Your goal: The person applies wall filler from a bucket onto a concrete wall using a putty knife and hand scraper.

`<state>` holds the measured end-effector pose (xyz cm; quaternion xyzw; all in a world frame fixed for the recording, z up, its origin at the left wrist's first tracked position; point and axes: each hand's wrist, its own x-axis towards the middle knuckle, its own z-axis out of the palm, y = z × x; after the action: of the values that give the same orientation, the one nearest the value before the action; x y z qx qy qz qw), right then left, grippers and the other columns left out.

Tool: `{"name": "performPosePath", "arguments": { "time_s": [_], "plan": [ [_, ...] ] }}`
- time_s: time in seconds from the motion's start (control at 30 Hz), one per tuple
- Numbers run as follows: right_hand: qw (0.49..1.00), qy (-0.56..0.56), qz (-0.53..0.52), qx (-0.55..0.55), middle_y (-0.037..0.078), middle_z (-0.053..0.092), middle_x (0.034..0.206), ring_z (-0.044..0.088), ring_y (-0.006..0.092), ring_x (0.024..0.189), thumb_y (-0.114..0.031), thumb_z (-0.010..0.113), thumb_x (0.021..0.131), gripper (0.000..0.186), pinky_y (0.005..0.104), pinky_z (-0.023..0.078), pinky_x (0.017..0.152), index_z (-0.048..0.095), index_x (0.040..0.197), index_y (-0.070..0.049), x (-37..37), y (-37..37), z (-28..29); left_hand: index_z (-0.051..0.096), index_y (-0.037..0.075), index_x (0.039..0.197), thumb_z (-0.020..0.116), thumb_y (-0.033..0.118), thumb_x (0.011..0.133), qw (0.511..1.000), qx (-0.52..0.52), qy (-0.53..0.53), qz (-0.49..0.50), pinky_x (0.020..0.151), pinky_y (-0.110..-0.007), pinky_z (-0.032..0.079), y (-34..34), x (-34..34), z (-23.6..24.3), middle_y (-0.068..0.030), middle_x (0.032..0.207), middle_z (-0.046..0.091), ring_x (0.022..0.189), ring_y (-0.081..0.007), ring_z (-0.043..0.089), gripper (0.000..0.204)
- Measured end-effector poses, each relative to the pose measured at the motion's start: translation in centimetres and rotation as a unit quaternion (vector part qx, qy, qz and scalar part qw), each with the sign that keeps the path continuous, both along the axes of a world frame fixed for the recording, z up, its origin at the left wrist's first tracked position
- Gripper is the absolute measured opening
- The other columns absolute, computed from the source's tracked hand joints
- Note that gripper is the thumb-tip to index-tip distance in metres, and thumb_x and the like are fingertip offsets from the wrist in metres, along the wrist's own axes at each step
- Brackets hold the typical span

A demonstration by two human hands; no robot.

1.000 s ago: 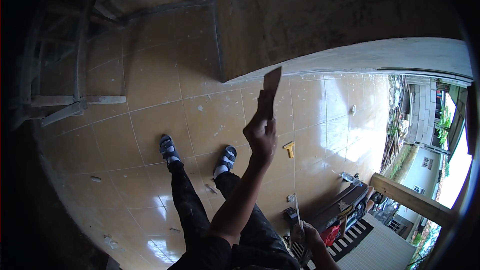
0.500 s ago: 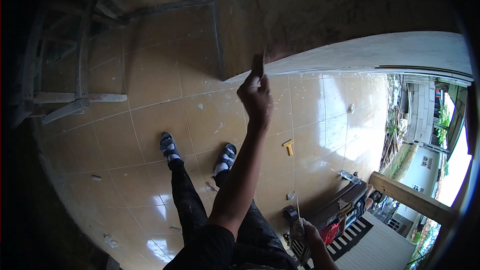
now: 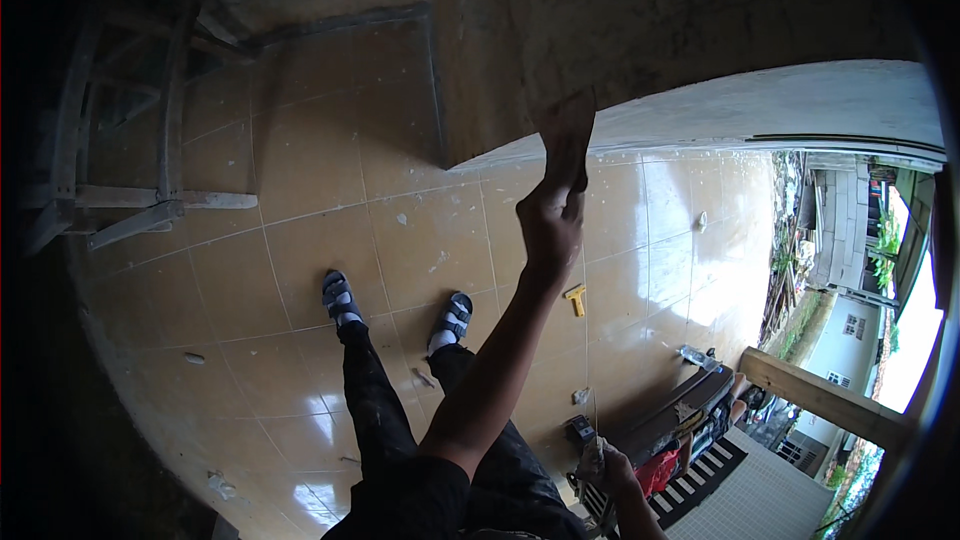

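My left hand (image 3: 553,225) is closed round the narrow end of a flared, flat putty knife (image 3: 568,130). The blade's broad face shows, and its wide end overlaps the lower edge of the wall (image 3: 700,105). Whether the blade touches the wall I cannot tell. Low on the right, my right hand (image 3: 612,470) grips a thin, upright, flat tool (image 3: 596,420) seen almost edge-on. Whitish paste-like stuff surrounds its lower part and the fingers. The tool's exact kind is hidden.
A yellow T-shaped scraper (image 3: 575,300) lies on the tiled floor (image 3: 420,250). At left stands a wooden frame (image 3: 170,120). A dark bench (image 3: 660,410) with a clear bottle (image 3: 700,357) and red cloth (image 3: 655,472) sits lower right, near a wooden beam (image 3: 820,395).
My left hand has moved right and slightly toward me. The putty knife has turned from nearly edge-on to broad face. My right hand has barely shifted.
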<state>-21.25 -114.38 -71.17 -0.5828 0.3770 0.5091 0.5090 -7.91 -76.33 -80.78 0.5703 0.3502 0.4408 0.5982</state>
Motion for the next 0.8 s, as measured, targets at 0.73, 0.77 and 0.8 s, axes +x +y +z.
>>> {"name": "performPosePath", "arguments": {
  "time_s": [0.73, 0.77, 0.8],
  "plan": [
    [0.976, 0.063, -0.132, 0.162, 0.000, 0.050, 0.072, 0.048, 0.0127, 0.061, -0.022, 0.045, 0.092, 0.016, 0.0272, 0.038, 0.056, 0.054, 0.092, -0.009, -1.5, -3.1, -0.2, 0.058, 0.002, 0.117, 0.058, -0.001, 0.079, 0.993, -0.027, 0.108, -0.037, 0.056, -0.037, 0.045, -0.1, -1.0, 5.8, -0.0244, 0.075, 0.059, 0.064, -0.0385, 0.060, 0.038],
    [0.975, 0.060, -0.128, 0.171, 0.000, 0.050, 0.072, 0.049, 0.0128, 0.062, -0.022, 0.045, 0.092, 0.016, 0.0274, 0.038, 0.057, 0.053, 0.091, -0.009, -1.7, -3.4, 0.1, 0.054, 0.004, 0.124, 0.058, -0.003, 0.078, 0.993, -0.016, 0.108, -0.052, 0.058, -0.037, 0.047, -1.7, -2.2, 7.1, -0.0241, 0.080, 0.061, 0.067, -0.0379, 0.062, 0.047],
    [0.974, 0.061, -0.115, 0.187, 0.000, 0.049, 0.072, 0.049, 0.0128, 0.063, -0.022, 0.044, 0.092, 0.015, 0.0275, 0.039, 0.057, 0.053, 0.091, -0.009, -1.5, -3.2, 0.3, 0.050, 0.006, 0.129, 0.056, -0.007, 0.077, 0.995, 0.049, 0.085, 0.002, 0.062, -0.036, 0.049, -2.6, -3.2, 5.6, -0.0234, 0.090, 0.063, 0.072, -0.0357, 0.065, 0.054]
  ]
}}
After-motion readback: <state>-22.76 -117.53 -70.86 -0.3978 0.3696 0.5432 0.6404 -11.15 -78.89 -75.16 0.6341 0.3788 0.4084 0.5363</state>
